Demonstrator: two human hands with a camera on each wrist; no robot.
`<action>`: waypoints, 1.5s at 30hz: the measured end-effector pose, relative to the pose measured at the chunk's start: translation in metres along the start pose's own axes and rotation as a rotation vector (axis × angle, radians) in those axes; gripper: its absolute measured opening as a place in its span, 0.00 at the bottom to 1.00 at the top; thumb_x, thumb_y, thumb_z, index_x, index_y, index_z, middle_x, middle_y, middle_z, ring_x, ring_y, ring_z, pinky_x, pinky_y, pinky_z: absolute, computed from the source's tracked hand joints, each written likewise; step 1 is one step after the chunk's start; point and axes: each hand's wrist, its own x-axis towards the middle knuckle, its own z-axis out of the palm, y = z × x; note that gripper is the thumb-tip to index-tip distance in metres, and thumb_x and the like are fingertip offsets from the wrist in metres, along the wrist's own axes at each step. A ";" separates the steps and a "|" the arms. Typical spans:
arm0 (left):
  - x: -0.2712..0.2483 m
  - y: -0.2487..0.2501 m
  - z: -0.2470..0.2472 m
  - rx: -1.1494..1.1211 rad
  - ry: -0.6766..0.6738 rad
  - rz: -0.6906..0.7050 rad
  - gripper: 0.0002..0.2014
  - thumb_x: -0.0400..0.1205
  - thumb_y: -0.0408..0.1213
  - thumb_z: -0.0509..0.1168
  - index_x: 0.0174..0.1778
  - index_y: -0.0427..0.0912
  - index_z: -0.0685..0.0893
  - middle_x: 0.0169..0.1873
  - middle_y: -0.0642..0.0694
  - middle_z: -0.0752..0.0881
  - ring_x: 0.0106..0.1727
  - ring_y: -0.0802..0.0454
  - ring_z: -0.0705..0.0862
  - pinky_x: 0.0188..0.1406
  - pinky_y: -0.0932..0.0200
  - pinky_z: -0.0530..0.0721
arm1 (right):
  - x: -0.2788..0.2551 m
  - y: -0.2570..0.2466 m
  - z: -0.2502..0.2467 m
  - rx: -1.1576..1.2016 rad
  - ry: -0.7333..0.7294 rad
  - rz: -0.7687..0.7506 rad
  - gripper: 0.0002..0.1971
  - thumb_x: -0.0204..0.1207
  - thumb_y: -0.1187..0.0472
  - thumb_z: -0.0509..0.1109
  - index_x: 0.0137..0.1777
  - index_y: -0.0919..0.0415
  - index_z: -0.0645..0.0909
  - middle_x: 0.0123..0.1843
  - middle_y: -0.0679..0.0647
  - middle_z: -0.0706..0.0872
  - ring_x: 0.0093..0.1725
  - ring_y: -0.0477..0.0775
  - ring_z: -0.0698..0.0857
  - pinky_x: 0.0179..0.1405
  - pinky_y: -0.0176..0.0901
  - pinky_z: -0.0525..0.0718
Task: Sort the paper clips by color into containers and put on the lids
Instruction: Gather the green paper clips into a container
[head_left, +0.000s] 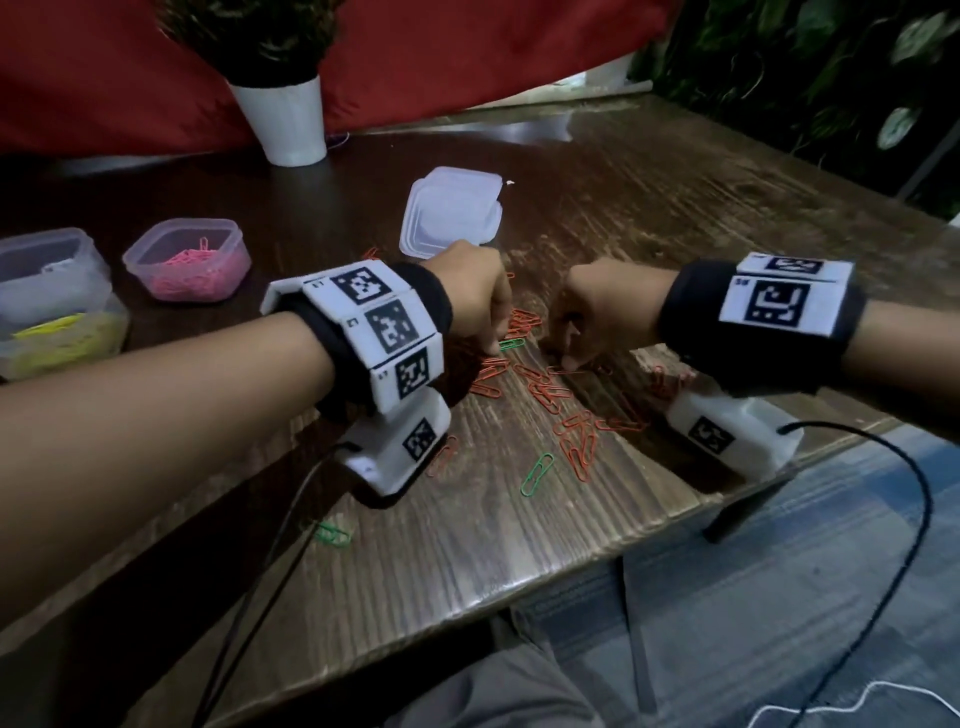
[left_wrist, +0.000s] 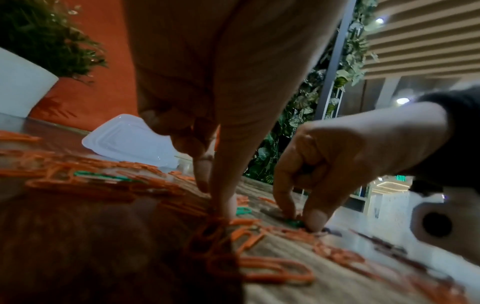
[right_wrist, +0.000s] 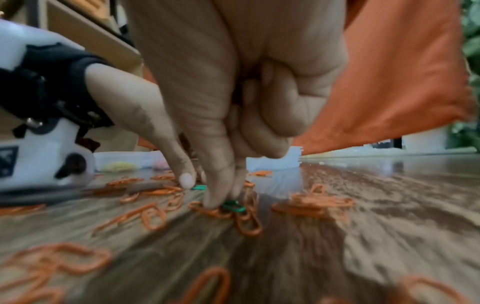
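Orange paper clips (head_left: 545, 389) lie scattered on the wooden table, with a few green ones among them. My right hand (head_left: 571, 362) pinches a green clip (right_wrist: 235, 206) between thumb and forefinger, down on the table amid orange clips. My left hand (head_left: 492, 349) has thumb and forefinger tips down on the pile, next to another green clip (left_wrist: 243, 210). Its other fingers are curled, and I cannot see whether it holds anything. At the left stand a tub of pink clips (head_left: 187, 260) and a tub of yellow clips (head_left: 62, 338).
A stack of clear lids (head_left: 452, 213) lies just beyond my hands. Another clear tub (head_left: 47, 270) stands at the far left, behind the yellow one. A white plant pot (head_left: 285, 119) stands at the back. Loose green clips (head_left: 537, 473) (head_left: 332, 532) lie near the table's front edge.
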 end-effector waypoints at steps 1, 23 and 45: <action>0.002 0.000 0.001 -0.008 -0.012 -0.018 0.06 0.69 0.33 0.78 0.37 0.39 0.87 0.24 0.57 0.79 0.35 0.58 0.78 0.31 0.68 0.71 | 0.001 -0.001 0.001 -0.010 -0.003 0.011 0.10 0.67 0.57 0.78 0.46 0.57 0.86 0.37 0.51 0.80 0.40 0.51 0.77 0.34 0.37 0.71; -0.128 -0.024 -0.015 -0.399 0.280 -0.241 0.08 0.76 0.28 0.68 0.41 0.48 0.86 0.20 0.54 0.82 0.18 0.61 0.74 0.16 0.76 0.71 | -0.076 -0.038 0.027 0.220 0.095 -0.151 0.06 0.83 0.61 0.56 0.45 0.51 0.71 0.31 0.47 0.71 0.31 0.47 0.71 0.33 0.39 0.70; -0.245 -0.086 0.001 -0.567 0.809 -0.632 0.01 0.75 0.30 0.71 0.39 0.38 0.85 0.30 0.45 0.81 0.23 0.68 0.76 0.20 0.77 0.71 | -0.003 -0.160 -0.026 0.699 -0.146 -0.270 0.14 0.79 0.67 0.53 0.31 0.62 0.67 0.25 0.58 0.68 0.16 0.49 0.62 0.13 0.28 0.56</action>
